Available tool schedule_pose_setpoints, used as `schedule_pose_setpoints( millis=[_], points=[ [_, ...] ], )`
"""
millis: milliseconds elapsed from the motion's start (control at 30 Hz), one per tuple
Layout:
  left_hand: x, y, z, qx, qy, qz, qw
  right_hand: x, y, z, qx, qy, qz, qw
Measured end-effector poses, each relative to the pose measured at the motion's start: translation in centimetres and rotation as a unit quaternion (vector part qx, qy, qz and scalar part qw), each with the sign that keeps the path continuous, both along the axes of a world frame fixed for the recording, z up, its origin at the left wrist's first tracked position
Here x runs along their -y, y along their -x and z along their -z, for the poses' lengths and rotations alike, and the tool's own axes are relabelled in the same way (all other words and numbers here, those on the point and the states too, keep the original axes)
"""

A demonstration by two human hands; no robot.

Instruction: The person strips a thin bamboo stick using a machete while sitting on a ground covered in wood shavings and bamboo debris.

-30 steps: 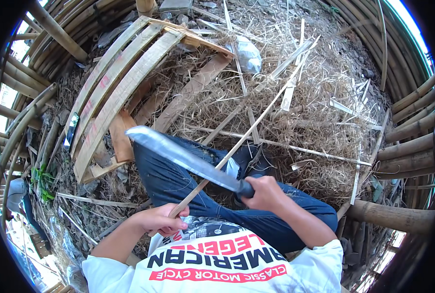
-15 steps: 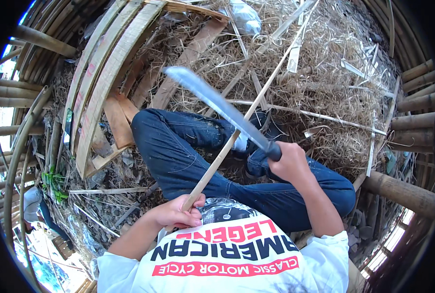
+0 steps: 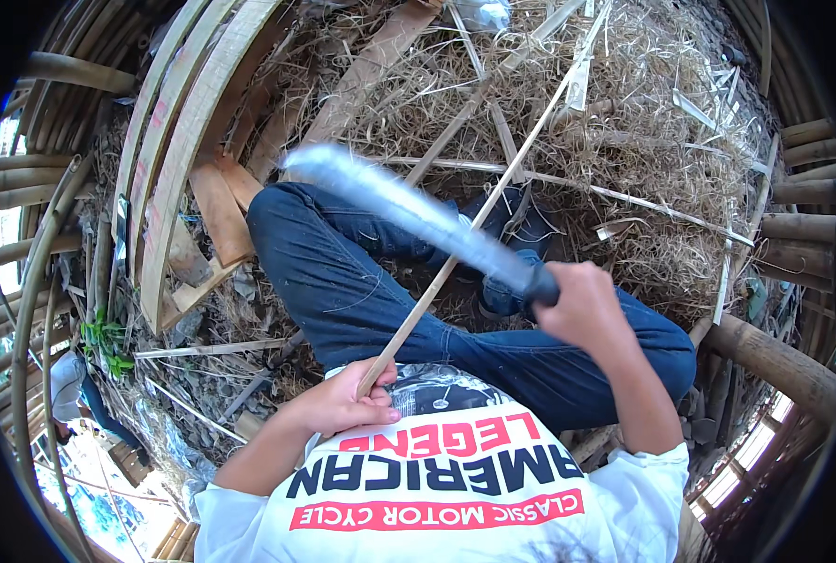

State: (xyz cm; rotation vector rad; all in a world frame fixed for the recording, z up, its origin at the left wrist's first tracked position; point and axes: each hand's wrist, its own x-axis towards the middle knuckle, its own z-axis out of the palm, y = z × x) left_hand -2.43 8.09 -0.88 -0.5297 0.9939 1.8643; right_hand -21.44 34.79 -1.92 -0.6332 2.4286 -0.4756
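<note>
My left hand (image 3: 364, 394) is closed around the near end of a long, thin bamboo strip (image 3: 512, 169), close to my shirt. From there the strip slants away to the upper right, over my legs and the shavings. In my right hand (image 3: 582, 302) is the black handle of a machete (image 3: 409, 211), its broad blade pointing to the upper left. The blade crosses the strip above my shins and is smeared by motion. Whether its edge touches the strip I cannot tell.
Curly bamboo shavings (image 3: 643, 159) cover the ground ahead. At the left leans a frame of wooden planks (image 3: 179, 150). A thick bamboo pole (image 3: 775, 366) juts in at the right, and bamboo rails (image 3: 29, 178) wall the left. Another person (image 3: 85, 399) is at the far left.
My right hand has shifted slightly right and down, and the machete blade has dropped lower with it. My left hand still grips the strip in nearly the same place.
</note>
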Motion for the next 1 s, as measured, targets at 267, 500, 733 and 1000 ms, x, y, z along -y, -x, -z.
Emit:
schedule_pose_setpoints(
  millis=[267, 500, 733, 1000],
  points=[
    [-0.3, 0.3, 0.5, 0.037, -0.018, 0.005, 0.999, 1.1, -3.7, -1.0, 0.011, 0.027, -0.059, 0.998],
    [-0.1, 0.1, -0.2, -0.022, 0.027, 0.001, 0.999, -0.6, 1.0, 1.2, -0.028, -0.020, 0.044, 0.998],
    [-0.2, 0.3, 0.5, 0.020, 0.004, 0.025, 0.999, 0.6, -1.7, -0.1, 0.011, 0.009, -0.016, 1.000],
    [0.2, 0.1, -0.2, -0.024, 0.089, 0.016, 0.996, 0.0, 1.4, 0.6, 0.014, -0.020, 0.012, 1.000]
  ],
)
